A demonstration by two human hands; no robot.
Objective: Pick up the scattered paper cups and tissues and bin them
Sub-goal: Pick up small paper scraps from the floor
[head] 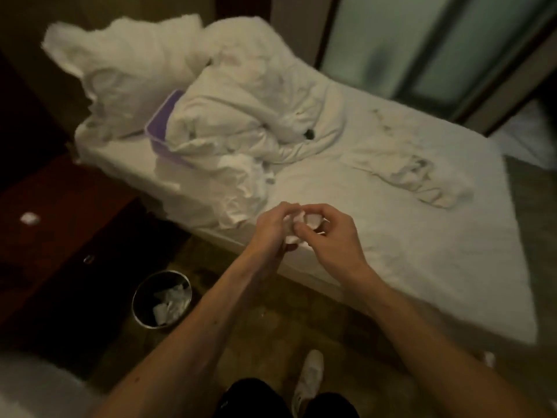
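Right now both our hands meet over the near edge of the bed, w/ one tissue wad squeezed between them. Our left hand curls round it from the left, and our right hand pinches it from the right, fingertips on the paper. We can't tell if a squashed cup sits inside the wad, since it's too blurred. Below and left of the hands, on the floor, stands one round bin, well apart from the wad, w/ white crumpled bits in it; approx. three, but the count isn't clear. Further left, one white scrap lies on a dark cabinet. One more small white piece lies on the floor near the bed's near corner. On the bed there's one rumpled duvet, one pillow behind it, one purple box half under the duvet, and one creased cloth to the right. At the bottom, one white shoe shows between our arms.
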